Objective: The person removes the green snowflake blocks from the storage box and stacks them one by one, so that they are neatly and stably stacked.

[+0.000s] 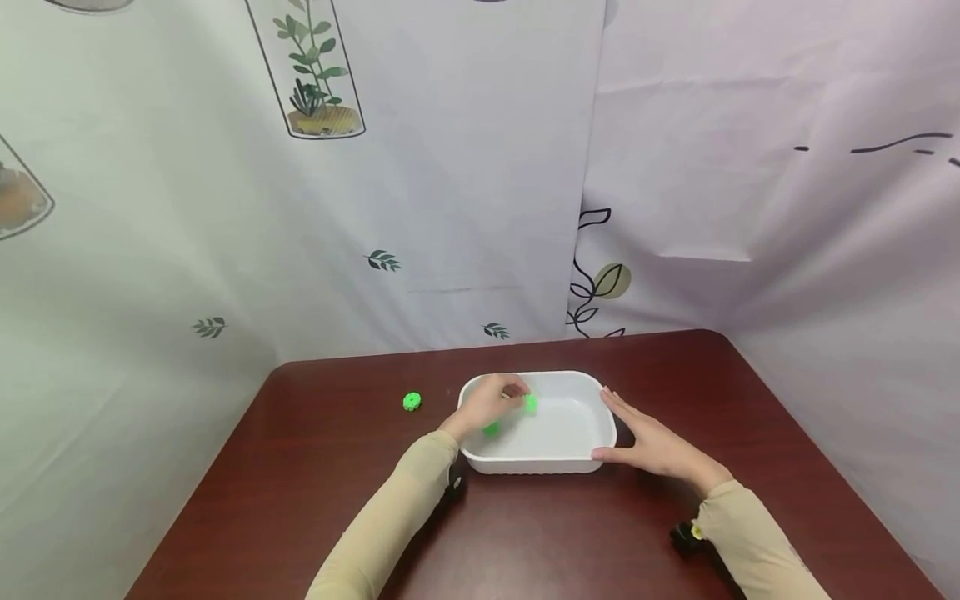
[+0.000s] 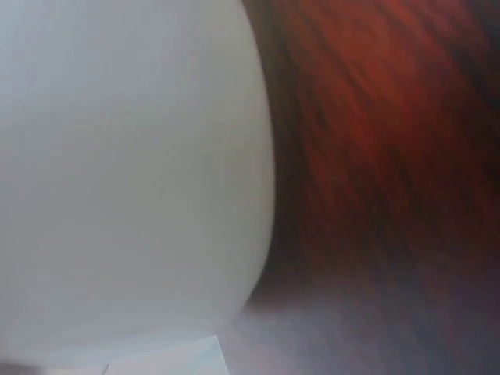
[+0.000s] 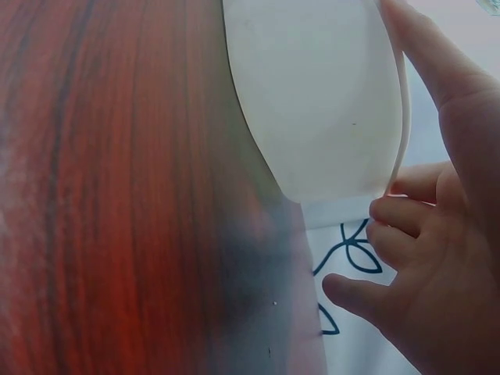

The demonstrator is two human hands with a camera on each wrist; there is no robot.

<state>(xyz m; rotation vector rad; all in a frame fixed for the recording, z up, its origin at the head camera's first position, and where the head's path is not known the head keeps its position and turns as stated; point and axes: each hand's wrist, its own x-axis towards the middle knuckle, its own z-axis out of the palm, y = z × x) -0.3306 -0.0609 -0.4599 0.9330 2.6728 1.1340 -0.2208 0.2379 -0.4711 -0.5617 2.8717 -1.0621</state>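
Note:
A white rectangular basin (image 1: 536, 465) with rounded corners stands on the table. My left hand (image 1: 486, 402) reaches over its left side, with curled fingers and thumb at a small green scalloped disc (image 1: 531, 404) that they seem to pinch; the contact is blurred. Another green disc (image 1: 491, 428) lies inside the basin, partly hidden below that hand. My right hand (image 1: 660, 447) grips the basin's right end, thumb at the near corner and fingers at the far one. In the right wrist view the right hand (image 3: 422, 242) touches the basin's rim (image 3: 404, 117). The left wrist view shows no hand, only the basin's outer wall (image 2: 141, 172).
A third green disc (image 1: 412, 402) lies on the dark red-brown table (image 1: 337, 467), left of the basin. Behind the table hangs a white cloth (image 1: 465, 192) with plant prints. Dark wrist straps show at both sleeves.

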